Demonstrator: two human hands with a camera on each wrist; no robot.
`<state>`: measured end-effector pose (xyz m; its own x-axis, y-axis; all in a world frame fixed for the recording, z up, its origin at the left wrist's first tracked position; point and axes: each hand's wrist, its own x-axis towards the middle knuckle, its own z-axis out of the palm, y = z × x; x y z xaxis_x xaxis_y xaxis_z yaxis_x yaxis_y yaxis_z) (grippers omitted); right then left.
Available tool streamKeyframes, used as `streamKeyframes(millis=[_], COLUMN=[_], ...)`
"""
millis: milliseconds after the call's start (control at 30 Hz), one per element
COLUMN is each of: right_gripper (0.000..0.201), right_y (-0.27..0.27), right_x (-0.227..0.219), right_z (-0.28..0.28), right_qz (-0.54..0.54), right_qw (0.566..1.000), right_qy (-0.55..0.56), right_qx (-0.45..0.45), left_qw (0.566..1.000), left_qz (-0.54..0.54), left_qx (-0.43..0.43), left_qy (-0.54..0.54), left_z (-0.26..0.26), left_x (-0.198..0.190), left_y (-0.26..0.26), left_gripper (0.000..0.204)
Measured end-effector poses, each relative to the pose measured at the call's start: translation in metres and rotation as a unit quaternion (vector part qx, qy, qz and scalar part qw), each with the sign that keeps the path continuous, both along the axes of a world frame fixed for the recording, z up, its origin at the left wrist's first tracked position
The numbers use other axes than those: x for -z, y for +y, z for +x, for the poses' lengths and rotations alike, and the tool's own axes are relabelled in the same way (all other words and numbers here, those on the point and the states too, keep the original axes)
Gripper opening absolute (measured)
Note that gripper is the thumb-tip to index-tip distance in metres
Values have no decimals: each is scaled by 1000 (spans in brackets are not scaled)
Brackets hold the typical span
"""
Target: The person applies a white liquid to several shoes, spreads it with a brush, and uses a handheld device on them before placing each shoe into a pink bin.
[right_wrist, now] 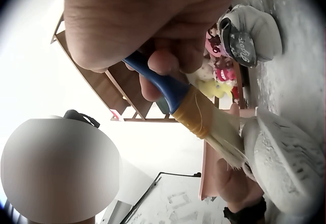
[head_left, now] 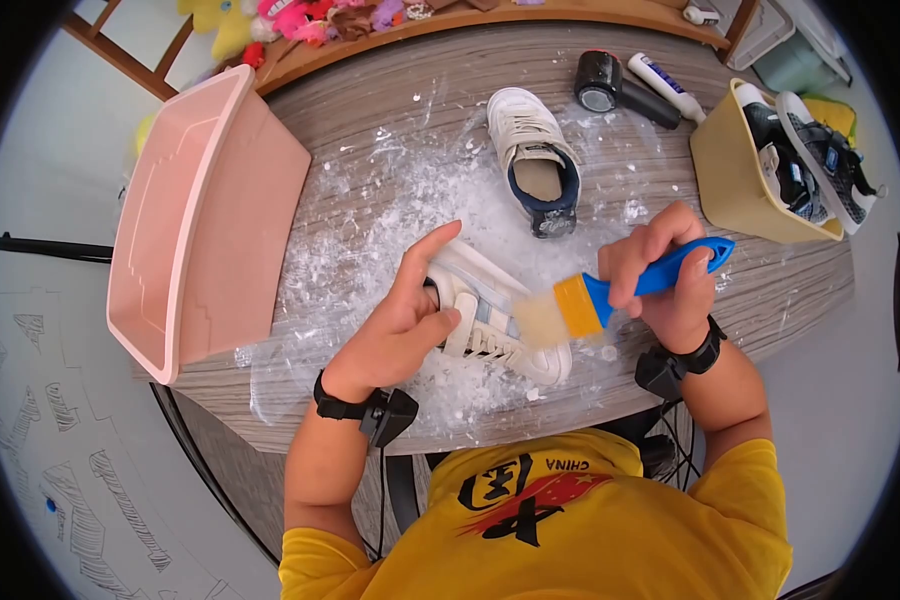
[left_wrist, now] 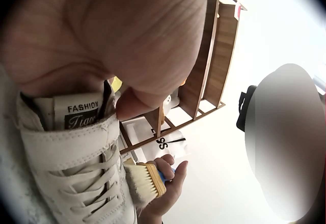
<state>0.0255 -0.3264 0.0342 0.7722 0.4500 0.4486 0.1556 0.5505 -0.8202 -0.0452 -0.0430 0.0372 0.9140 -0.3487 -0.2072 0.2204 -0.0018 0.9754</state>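
A white shoe (head_left: pixel 495 335) with laces and a strap lies on the powdery table; the left hand (head_left: pixel 400 325) grips it at the heel opening, thumb on the strap side. In the left wrist view the tongue label of the shoe (left_wrist: pixel 86 158) shows beside the left thumb. The right hand (head_left: pixel 670 275) holds a brush (head_left: pixel 580 305) by its blue handle, its pale bristles against the side of the shoe near the laces. The right wrist view shows the bristles of the brush (right_wrist: pixel 219 132) touching the shoe (right_wrist: pixel 285 163).
A second white shoe (head_left: pixel 535 165) stands behind, with a black cylindrical tool (head_left: pixel 600 82) and a white tube (head_left: pixel 665 85) beyond it. A pink bin (head_left: pixel 240 220) is at left, a yellow bin (head_left: pixel 725 170) of shoes at right. White powder covers the tabletop.
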Motion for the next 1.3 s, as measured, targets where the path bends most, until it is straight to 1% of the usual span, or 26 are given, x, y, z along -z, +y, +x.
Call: streamKeyframes(millis=[67, 167, 200, 300, 400, 433, 633, 733, 833, 933, 1033, 1067, 1167, 1200, 1300], right_gripper=[43, 40, 38, 38, 39, 40, 51, 57, 60, 61, 62, 60, 55, 50, 45], right_y=[2, 13, 11, 11, 9, 9, 6, 0, -3, -9, -7, -8, 5, 3, 10], right_x=[1, 3, 3, 0, 1, 2, 6, 3, -4, -4, -7, -9, -7, -6, -2], right_z=[0, -6, -5, -8, -7, -7, -6, -7, -10, -5, -2, -1, -5, -3, -8], right_qz=[-31, -50, -50, -81, -92, -93, -105, -119, -99, -29, 0, -5, -12, -12, -16], right_qw=[999, 996, 996, 994, 993, 993, 992, 992, 995, 999, 997, 998, 999, 1000, 999], right_qy=[-29, -67, -66, -50, -51, -52, -66, -47, -9, -1, 25, 36, 6, -6, -20], right_qx=[27, 18, -18, -52, -57, -55, -31, -14, 7, 13, 68, 48, 40, -18, -41], left_qw=[1000, 999, 999, 999, 999, 998, 998, 999, 998, 998, 998, 998, 998, 998, 998], left_qz=[-16, -31, -35, -36, -40, -53, -55, -47, -48, -64, -66, -64, -54, -51, -47], left_qx=[-3, 1, 2, 13, 23, 15, 24, 22, 13, 12, 13, 13, 21, 20, 20], left_qy=[-9, -12, -11, -4, 1, 2, -3, -8, -23, -16, -5, -1, -16, -18, -22], left_z=[0, 1, 1, 2, 2, 2, 3, 2, 2, 2, 2, 2, 2, 3, 2], left_x=[2, 2, 2, 0, 1, -3, -4, -6, -4, -2, -3, -3, -1, -2, -3], left_y=[-1, -2, -3, -2, 0, -4, -4, -5, -6, -6, -5, -5, -4, -4, -5], left_gripper=[77, 77, 77, 77, 77, 77, 74, 72, 70, 68, 67, 67, 66, 66, 66])
